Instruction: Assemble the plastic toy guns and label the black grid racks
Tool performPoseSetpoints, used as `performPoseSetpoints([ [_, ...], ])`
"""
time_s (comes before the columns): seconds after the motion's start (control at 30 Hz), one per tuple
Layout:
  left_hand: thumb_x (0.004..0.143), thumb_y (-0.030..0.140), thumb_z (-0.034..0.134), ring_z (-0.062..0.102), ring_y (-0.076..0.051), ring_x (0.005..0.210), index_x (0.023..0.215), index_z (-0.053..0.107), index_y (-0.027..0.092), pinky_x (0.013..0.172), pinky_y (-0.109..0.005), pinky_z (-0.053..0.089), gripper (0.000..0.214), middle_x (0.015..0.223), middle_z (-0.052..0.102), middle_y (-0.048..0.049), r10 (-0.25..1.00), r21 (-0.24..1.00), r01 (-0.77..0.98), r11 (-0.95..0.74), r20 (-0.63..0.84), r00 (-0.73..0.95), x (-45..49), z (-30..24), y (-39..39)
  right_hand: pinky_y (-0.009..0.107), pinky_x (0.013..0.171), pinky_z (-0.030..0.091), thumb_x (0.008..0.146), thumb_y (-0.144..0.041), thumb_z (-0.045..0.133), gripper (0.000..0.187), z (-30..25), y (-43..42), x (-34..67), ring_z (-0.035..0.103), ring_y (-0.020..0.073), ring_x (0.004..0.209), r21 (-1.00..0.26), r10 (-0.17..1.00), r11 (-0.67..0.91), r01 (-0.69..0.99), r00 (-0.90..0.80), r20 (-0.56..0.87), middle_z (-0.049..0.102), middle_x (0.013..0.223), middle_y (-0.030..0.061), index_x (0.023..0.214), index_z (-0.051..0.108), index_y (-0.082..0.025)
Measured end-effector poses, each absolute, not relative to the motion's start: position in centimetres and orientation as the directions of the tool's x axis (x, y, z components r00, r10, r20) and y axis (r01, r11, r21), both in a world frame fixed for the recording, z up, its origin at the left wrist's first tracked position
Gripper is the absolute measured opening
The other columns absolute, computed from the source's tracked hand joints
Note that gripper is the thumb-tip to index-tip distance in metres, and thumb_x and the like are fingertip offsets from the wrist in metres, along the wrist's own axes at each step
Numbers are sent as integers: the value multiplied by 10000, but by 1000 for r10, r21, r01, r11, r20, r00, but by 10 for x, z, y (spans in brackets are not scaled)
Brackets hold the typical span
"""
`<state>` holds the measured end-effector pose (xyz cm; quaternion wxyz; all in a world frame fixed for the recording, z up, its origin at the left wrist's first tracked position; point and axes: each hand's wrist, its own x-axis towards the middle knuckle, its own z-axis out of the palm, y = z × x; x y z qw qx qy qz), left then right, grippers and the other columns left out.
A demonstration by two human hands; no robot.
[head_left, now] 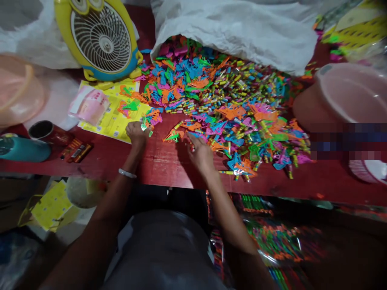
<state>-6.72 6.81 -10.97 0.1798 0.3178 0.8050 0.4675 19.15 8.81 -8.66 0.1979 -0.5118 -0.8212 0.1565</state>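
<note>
Head view: red worktop [163, 165] strewn with small coloured plastic pieces [181, 72] in orange, blue, green and pink, heaped at the mouth of a white sack [238, 28] and spread toward the near edge on the right. Short yellow-banded tubes [242, 86] lie thick among them.

Left hand [137, 133]: fingers curled, at the corner of a yellow printed sheet [116, 127]; a few coloured pieces at the fingertips. Grip on them cannot be told. Pale band [127, 173] on the wrist.

Right hand [201, 152]: palm down, fingers partly bent and pointing at blue and pink pieces beside the heap. Fingertips partly hidden; cannot tell whether anything is pinched.

Between the hands: small loose cluster [173, 136], orange and green, with a yellow tube, on bare worktop.

Left side: pink packet [92, 106] on the yellow sheet; yellow-and-blue fan [105, 42] standing behind it; dark cup [45, 131] and teal bottle [27, 148] near the edge. Right side: pink basin [353, 90] beside the heap.
</note>
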Motion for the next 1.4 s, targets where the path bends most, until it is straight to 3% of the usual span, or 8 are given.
performPoseSetpoints([
  [0.17, 755, 139, 825, 504, -206, 888, 690, 516, 219, 878, -334, 369, 326, 718, 458, 15, 697, 902, 279, 329, -32, -716, -66, -103, 63, 309, 807, 506, 976, -106, 407, 529, -65, 129, 129, 687, 251, 1030, -150, 834, 515, 844, -533, -141, 682, 1232, 175, 1459, 582, -233],
  [0.3, 781, 295, 798, 411, -139, 638, 626, 597, 200, 620, -290, 312, 271, 577, 460, 34, 736, 967, 36, 251, -167, -656, -64, -95, 41, 304, 785, 492, 989, -123, 416, 381, -54, 141, 125, 689, 247, 1003, -105, 772, 593, 799, -600, -209, 683, 1209, 176, 1263, 678, -165],
  [0.43, 736, 381, 798, 435, -107, 568, 703, 665, 184, 557, -263, 316, 240, 599, 532, 31, 776, 960, -223, 170, -270, -570, -52, -91, 10, 355, 806, 523, 960, -173, 504, 302, -59, 138, 169, 682, 267, 967, -232, 894, 438, 868, -447, 14, 697, 1187, 152, 1199, 688, -190],
  [0.57, 696, 389, 822, 520, -113, 584, 748, 675, 184, 585, -260, 413, 258, 655, 607, 12, 783, 911, -381, 160, -352, -512, -28, -85, -5, 457, 893, 544, 950, -385, 585, 332, -60, 127, 211, 653, 306, 1043, -505, 934, 310, 805, -160, 319, 695, 1147, 169, 1201, 663, -181],
  [0.77, 765, 407, 805, 633, -155, 759, 835, 697, 200, 711, -275, 518, 244, 820, 698, -12, 846, 920, -362, 148, -308, -436, 10, -82, -8, 390, 861, 567, 923, -476, 642, 260, -65, 58, 180, 686, 248, 941, -847, 897, 302, 438, -432, 96, 749, 1017, 74, 1018, 708, -243],
  [0.97, 790, 523, 794, 692, -206, 956, 1147, 711, 222, 851, -322, 547, 474, 1055, 743, -64, 883, 874, -446, 193, -353, -309, 24, -84, -24, 342, 803, 527, 956, -294, 545, 183, -82, 31, 166, 654, 229, 867, -746, 841, 447, 494, -515, 163, 698, 898, 92, 939, 714, -227],
  [1.23, 638, 459, 883, 671, -186, 781, 803, 721, 159, 747, -295, 503, 379, 758, 715, -18, 812, 864, -448, 231, -425, -401, 21, -68, -29, 336, 807, 542, 888, -474, 664, 271, -87, 27, 178, 661, 199, 829, -928, 896, 176, 329, -445, 12, 741, 943, 52, 974, 676, -217],
  [1.4, 716, 434, 826, 645, -159, 720, 780, 712, 162, 690, -263, 468, 301, 712, 696, 8, 854, 905, -344, 250, -373, -363, 25, -67, -31, 343, 785, 549, 818, -529, 723, 333, -92, 34, 178, 673, 205, 799, -959, 912, 89, 270, -410, -31, 763, 902, 53, 895, 727, -204],
])
